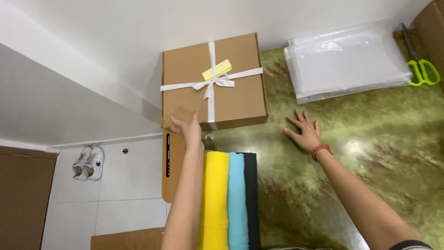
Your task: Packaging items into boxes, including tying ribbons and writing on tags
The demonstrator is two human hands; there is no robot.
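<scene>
Your left hand (187, 128) rests with fingers spread on the near edge of the cardboard box (212, 81), which sits at the tabletop's (370, 153) far left corner. Your right hand (304, 132) lies flat on the tabletop, fingers splayed, holding nothing, beside the box.

Bright, even light; glare on green tabletop (370, 139); soft shadows under box (212, 78); slight wide-angle distortion.
</scene>
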